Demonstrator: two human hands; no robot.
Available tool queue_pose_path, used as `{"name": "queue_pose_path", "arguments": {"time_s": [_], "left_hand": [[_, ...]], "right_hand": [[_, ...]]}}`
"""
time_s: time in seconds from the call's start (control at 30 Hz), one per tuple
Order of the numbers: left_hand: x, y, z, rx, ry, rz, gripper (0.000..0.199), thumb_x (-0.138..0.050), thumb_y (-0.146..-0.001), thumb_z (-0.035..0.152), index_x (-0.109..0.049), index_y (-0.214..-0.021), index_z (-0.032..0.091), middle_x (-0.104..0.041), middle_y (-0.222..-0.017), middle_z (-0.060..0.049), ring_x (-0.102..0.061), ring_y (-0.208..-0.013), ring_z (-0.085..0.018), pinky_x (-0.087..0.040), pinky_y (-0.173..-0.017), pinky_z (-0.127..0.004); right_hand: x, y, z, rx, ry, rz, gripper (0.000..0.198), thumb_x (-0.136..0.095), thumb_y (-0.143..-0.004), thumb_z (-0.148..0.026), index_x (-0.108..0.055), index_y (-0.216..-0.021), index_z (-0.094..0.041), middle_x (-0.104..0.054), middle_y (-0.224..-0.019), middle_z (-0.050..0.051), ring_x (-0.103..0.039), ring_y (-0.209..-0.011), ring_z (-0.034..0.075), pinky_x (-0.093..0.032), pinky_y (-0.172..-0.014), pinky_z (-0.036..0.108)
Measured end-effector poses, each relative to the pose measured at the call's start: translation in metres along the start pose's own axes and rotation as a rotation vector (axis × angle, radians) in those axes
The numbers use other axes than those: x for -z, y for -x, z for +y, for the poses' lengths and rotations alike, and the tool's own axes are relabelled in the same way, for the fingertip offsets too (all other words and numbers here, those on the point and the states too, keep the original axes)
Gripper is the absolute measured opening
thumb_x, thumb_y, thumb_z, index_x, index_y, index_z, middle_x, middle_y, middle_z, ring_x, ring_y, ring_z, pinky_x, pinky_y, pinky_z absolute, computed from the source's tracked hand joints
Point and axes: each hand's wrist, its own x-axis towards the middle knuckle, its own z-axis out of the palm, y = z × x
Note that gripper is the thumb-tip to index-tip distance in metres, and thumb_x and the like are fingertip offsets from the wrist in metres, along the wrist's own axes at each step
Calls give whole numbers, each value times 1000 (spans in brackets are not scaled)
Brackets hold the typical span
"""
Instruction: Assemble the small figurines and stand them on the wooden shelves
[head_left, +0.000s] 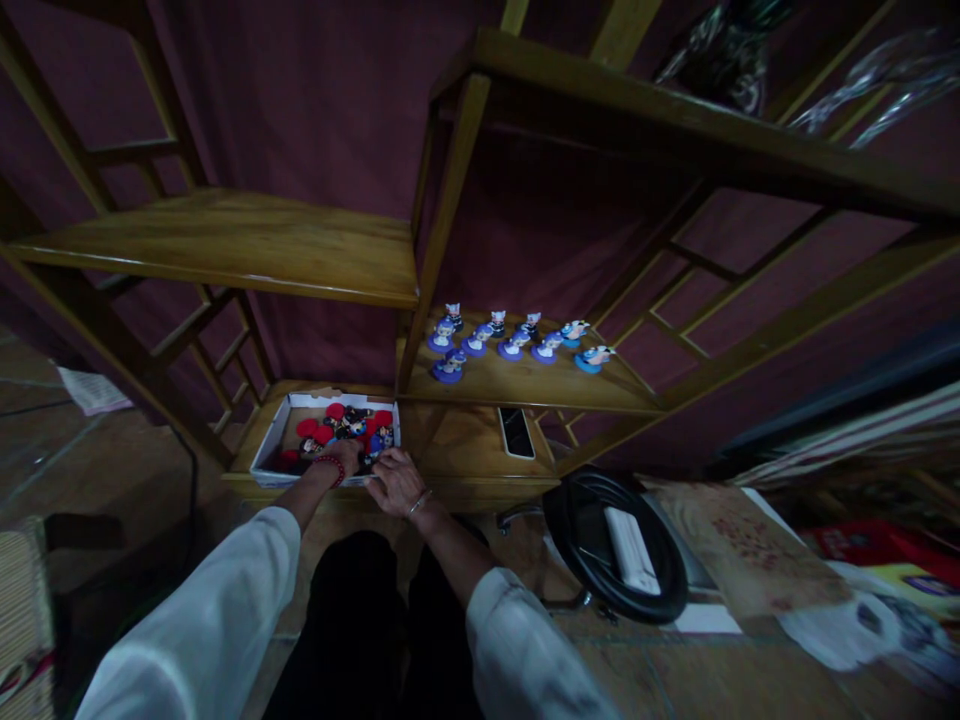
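A shallow white cardboard box [271,440] stands on the low wooden shelf. Several small figurines [352,425] with red, black and blue parts lie jumbled in it. My left hand [346,457], with a red bead bracelet at the wrist, reaches down among them; its fingertips are hidden. At the box's front right corner, my right hand [397,482] has its fingers bent over the rim, close to a blue figurine [382,438]. On the raised shelf to the right, several figurines [514,345] stand upright in loose rows, with purple, blue or dark bases.
A phone [517,432] lies on the low shelf, right of my hands. Above the box juts a wooden shelf board [225,240], and an upright post [450,210] divides the bays. A round black stool [615,545] with a white box on it stands at lower right.
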Motion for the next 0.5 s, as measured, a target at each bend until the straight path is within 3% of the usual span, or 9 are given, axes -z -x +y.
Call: {"name": "queue_pose_path", "arguments": {"time_s": [0.5], "left_hand": [[5,4,6,-26,-21,-25,31,-48,-71,19,-56,-101,12,-63,-100,-15,-58,-93,-23,-44,-75,-31]], "right_hand": [[5,-5,-5,-57,2,-21,32,-36,-89,-32,-60,-76,-15,-63,-83,6,-45,-96,17,-33,-85,32]]}}
